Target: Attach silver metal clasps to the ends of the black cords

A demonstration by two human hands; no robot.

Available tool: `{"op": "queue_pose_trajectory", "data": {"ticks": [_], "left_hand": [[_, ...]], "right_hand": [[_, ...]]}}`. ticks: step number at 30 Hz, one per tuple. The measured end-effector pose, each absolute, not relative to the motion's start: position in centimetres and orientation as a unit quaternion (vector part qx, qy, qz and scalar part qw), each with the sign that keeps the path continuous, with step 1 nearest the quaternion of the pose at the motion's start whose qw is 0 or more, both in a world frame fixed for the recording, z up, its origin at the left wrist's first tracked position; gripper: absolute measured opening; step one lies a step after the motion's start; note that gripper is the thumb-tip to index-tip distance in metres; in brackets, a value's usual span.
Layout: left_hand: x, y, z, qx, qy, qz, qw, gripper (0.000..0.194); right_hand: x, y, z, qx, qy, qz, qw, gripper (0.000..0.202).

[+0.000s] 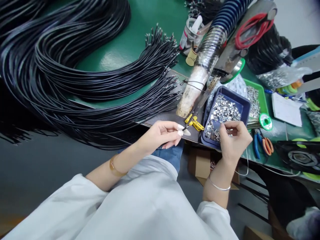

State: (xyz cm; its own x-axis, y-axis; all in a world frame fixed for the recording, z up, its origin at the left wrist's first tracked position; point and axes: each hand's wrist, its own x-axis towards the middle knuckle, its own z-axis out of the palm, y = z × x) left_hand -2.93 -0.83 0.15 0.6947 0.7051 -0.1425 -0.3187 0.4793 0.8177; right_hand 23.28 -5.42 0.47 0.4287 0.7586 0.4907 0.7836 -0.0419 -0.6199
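Between thumb and forefinger, both capped in white, my left hand [163, 134] pinches the end of a black cable [184, 128]. Just beyond that end sits a yellow clamp-like piece [197, 124] below the soldering iron-like metal rod [208, 91]. My right hand [234, 141] is over the near right side of a dark blue tray [246, 108], fingers closed in a pinch. What those fingertips hold, if anything, is hidden. Many small shiny metal parts [225, 108] lie loose in the tray.
Bundles of black cables [100, 81] cover the green table's left side. A ribbed hose [212, 43] slants down to the middle. Rightward are a green tray [264, 100], a solder spool [265, 122], pliers [267, 146] and paper [286, 110]. A cardboard box [202, 165] stands below.
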Motion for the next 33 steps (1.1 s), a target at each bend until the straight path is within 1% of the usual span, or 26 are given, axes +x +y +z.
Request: {"op": "queue_pose_trajectory", "data": {"ticks": [2,3,4,5,8,10,15,19,22,26,29,33], "left_hand": [[-2.1,-1.0,-0.9,0.394,0.271,0.324,0.816,0.033],[-1.8,-1.0,-1.2,0.397,0.283,0.333,0.807,0.033],[-1.6,-1.0,-1.3,0.406,0.292,0.338,0.797,0.033],[-1.4,-1.0,-1.4,0.418,0.299,0.339,0.788,0.032],[-1.1,-1.2,-1.2,0.446,0.312,0.343,0.766,0.025],[-1.0,-1.3,-1.0,0.451,0.321,0.351,0.755,0.021],[-0.6,-1.4,-1.1,0.452,0.345,0.371,0.734,0.019],[-0.4,-1.4,-1.0,0.458,0.337,0.389,0.725,0.019],[-0.7,-1.4,-1.1,0.490,0.327,0.365,0.721,0.022],[-1.3,-1.4,-1.1,0.538,0.308,0.312,0.720,0.031],[-1.7,-1.2,-1.0,0.560,0.287,0.292,0.720,0.036],[-1.9,-1.0,-0.9,0.578,0.277,0.279,0.715,0.035]], "right_hand": [[21.0,-6.4,0.7,-0.669,-0.528,0.103,0.512,0.018],[19.7,-6.9,0.7,-0.648,-0.528,0.155,0.526,0.020],[18.5,-7.3,0.7,-0.636,-0.529,0.180,0.533,0.020],[17.3,-7.6,0.5,-0.628,-0.531,0.176,0.541,0.017],[14.8,-8.0,-0.1,-0.617,-0.545,0.087,0.561,0.009],[14.2,-7.9,-0.5,-0.610,-0.554,0.078,0.561,0.006],[14.1,-7.4,-1.1,-0.608,-0.544,0.166,0.553,0.004],[14.1,-7.3,-1.5,-0.600,-0.538,0.204,0.556,0.005],[14.1,-7.4,-1.5,-0.606,-0.535,0.212,0.550,0.004],[14.4,-7.6,-1.3,-0.614,-0.530,0.208,0.547,0.004],[14.9,-7.6,-1.3,-0.606,-0.541,0.240,0.532,0.004],[15.5,-7.4,-1.6,-0.591,-0.553,0.273,0.520,0.004]]}}
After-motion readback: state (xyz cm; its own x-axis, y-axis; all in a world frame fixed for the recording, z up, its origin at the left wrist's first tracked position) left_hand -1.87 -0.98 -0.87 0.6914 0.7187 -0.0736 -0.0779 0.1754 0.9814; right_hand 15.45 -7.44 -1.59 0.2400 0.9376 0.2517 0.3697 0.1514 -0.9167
